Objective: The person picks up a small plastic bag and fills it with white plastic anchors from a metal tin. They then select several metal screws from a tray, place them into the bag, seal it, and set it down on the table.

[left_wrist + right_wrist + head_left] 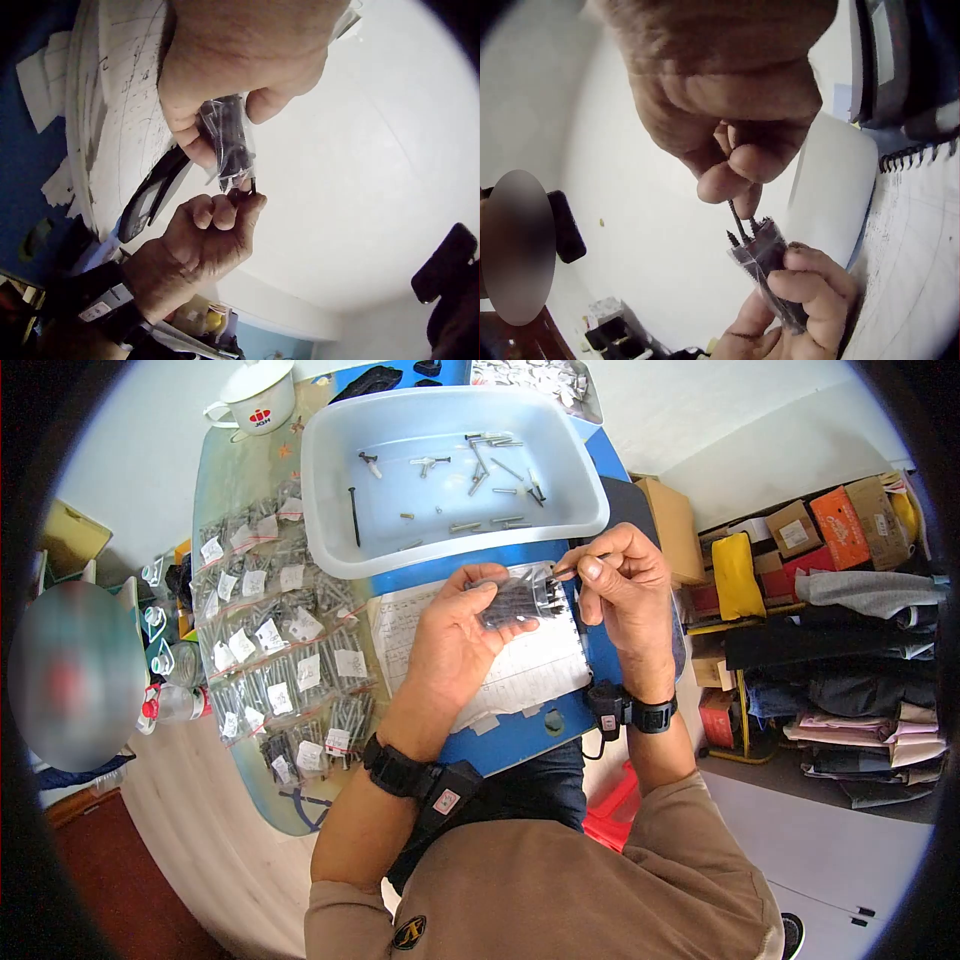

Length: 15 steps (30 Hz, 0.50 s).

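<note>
My left hand [458,630] grips a small clear plastic bag [518,600] packed with black screws, held above the papers. In the right wrist view, several pointed screw tips [733,238] stick out of the bag's open mouth. Thumb and fingers of my right hand [625,585] pinch a thin dark screw [737,217], whose lower end is right at that mouth. The left wrist view shows the bag [227,142] between the left thumb and fingers, with the right hand [206,236] close at its end.
A translucent plastic bin [330,550] with scattered screws and bolts stands just beyond my hands. Handwritten papers [535,670] lie beneath them. To the left, rows of labelled bags of screws [280,640] cover the table, with a lidded white mug [258,400] at the far corner.
</note>
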Available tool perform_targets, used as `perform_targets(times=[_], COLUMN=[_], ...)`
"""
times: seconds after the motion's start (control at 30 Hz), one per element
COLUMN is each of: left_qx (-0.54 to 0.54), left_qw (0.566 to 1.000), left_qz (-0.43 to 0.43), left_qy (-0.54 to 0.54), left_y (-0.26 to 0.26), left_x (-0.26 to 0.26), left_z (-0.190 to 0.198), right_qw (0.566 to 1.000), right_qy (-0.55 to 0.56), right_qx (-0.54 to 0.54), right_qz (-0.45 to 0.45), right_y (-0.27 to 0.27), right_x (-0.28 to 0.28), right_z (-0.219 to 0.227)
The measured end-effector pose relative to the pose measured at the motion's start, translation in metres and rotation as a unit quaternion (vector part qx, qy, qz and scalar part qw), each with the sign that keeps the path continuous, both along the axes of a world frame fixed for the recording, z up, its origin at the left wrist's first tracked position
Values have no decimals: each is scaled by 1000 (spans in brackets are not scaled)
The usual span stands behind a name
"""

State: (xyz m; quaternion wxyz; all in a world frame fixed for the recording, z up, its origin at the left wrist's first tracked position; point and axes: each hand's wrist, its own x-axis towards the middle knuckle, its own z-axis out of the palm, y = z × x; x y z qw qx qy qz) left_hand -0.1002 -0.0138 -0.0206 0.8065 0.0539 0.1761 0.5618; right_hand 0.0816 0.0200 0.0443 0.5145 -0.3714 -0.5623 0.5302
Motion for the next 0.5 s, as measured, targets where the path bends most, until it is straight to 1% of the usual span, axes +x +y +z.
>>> perform_targets(times=[0.1, 0.17, 0.3, 0.4, 0.47, 0.5], left_qx=[11, 3, -2, 7, 16, 16], left_qw=[1000, 1000, 1000, 1000, 1000, 1000], left_qz=[-13, -9, -6, -4, -12, -13], left_qy=[-4, -1, 12, 21, 20, 21], left_y=[0, 0, 0, 0, 0, 1], left_x=[-1, 0, 1, 1, 0, 0], left_z=[2, 1, 1, -2, -4, -5], right_qw=[1000, 999, 998, 999, 999, 999], right_qy=[15, 16, 50, 38, -27, -27], right_qx=[0, 17, 2, 11, -2, -2], right_qz=[18, -27, -28, -15, -29, -29], right_y=[0, -2, -5, -5, -8, -8], right_x=[1, -1, 1, 3, 2, 2], right_z=[-1, -6, -13, -14, -11, -11])
